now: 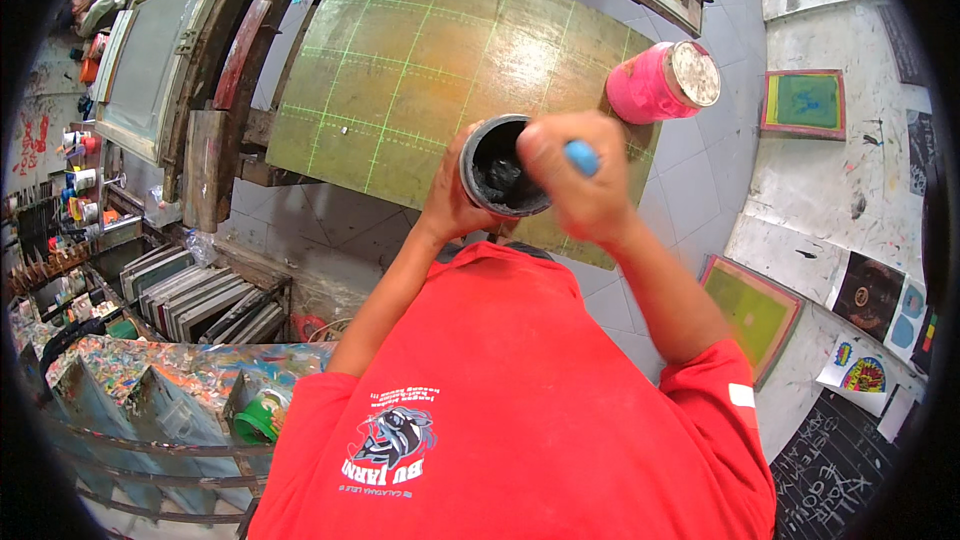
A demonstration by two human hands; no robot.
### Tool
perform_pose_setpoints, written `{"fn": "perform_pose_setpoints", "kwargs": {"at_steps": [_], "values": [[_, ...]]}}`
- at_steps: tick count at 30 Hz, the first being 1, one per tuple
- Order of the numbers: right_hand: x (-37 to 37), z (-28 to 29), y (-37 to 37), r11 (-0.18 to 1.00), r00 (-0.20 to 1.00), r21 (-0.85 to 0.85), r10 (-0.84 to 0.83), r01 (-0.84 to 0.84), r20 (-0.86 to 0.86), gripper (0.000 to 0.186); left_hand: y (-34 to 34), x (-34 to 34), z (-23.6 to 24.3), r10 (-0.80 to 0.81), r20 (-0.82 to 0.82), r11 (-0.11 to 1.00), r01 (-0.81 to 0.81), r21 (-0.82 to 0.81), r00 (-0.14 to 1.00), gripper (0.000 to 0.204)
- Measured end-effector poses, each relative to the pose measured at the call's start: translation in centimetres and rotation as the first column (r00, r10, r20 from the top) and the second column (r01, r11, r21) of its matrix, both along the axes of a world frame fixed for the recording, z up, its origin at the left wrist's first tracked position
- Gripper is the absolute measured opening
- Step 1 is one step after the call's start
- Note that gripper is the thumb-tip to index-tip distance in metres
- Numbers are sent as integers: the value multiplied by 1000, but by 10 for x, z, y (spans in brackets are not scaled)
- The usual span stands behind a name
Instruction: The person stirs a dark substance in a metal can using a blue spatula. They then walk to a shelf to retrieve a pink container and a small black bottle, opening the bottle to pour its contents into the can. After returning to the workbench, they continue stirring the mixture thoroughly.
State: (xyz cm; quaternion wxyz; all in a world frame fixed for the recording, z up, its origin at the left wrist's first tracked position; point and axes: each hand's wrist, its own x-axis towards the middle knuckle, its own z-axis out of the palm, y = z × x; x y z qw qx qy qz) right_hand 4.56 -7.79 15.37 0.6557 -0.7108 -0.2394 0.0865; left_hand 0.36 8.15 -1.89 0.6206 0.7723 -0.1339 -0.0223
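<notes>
My left hand is wrapped round the side of a round tub, which is tilted so its mouth faces up toward me. Thick black paste, like ink, lies inside it and smears the walls. Above the tub's right side, my right hand is closed round a blue-handled tool. Only the end of the handle shows; the rest is hidden by the fist and the tub. Beyond my right hand, a pink jar with a whitish, stained lid stands at the board's right edge.
A large board with green grid lines lies in front of me. Framed screens stand at the left and lean against the right wall. Below left, a rack holds several frames, near a paint-splattered surface.
</notes>
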Motion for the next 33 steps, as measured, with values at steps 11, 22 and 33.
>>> {"fn": "perform_pose_setpoints", "kwargs": {"at_steps": [11, 22, 33], "values": [[-11, -12, 2, 974, 991, 192, -103, 118, -84, 42, 1, -1, -7, 9, 2, 1000, -9, -28, 1000, 99], [-9, -10, 15, 992, 990, 90, 74, -85, 120, 33, 0, -11, -4, 29, -223, 990, -59, -130, 974, 96], [-1, -6, 3, 951, 949, 24, 305, -308, 81, 41, 12, -28, -86, 5, -308, 985, -57, -160, 951, 120]]}}
